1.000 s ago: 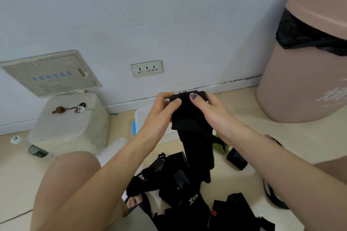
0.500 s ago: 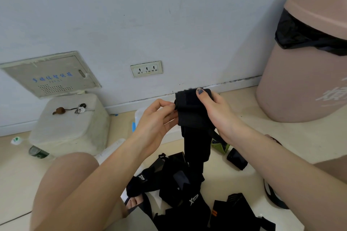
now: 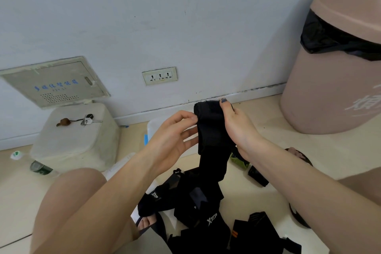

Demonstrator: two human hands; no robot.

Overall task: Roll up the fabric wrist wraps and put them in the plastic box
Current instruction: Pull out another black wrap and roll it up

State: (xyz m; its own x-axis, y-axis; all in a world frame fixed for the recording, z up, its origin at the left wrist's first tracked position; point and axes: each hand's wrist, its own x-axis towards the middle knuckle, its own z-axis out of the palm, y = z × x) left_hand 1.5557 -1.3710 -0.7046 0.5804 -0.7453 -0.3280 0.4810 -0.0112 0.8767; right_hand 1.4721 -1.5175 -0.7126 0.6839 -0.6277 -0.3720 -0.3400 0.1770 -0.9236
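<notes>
Black stretch fabric fills the middle of the view: one wrist wrap [image 3: 212, 130] is held up in the air in front of the person, its top end wound into a thick roll and its free tail hanging straight down toward the heap of other wraps [image 3: 198, 212] on the floor. The right hand [image 3: 237, 130] grips the roll from its right side, thumb hooked over the top edge and the other fingers hidden behind the cloth. The left hand [image 3: 171, 138] has its fingertips pinching the roll's left edge while the lower fingers lie loosely extended just beside the hanging part. This looks like the rolling step, only partly done, with most of the strip unwound. The next move would seem to call for turning the roll downward over the tail while keeping tension, so the layers stay tight and square. Behind the hands, a translucent plastic box [image 3: 156, 128] sits on the floor by the wall, mostly hidden; whether anything is in it cannot be told. A large pink bin [image 3: 329, 93] stands at the right, and keys [image 3: 87, 119] lie on a white container [image 3: 76, 142] at the left.
</notes>
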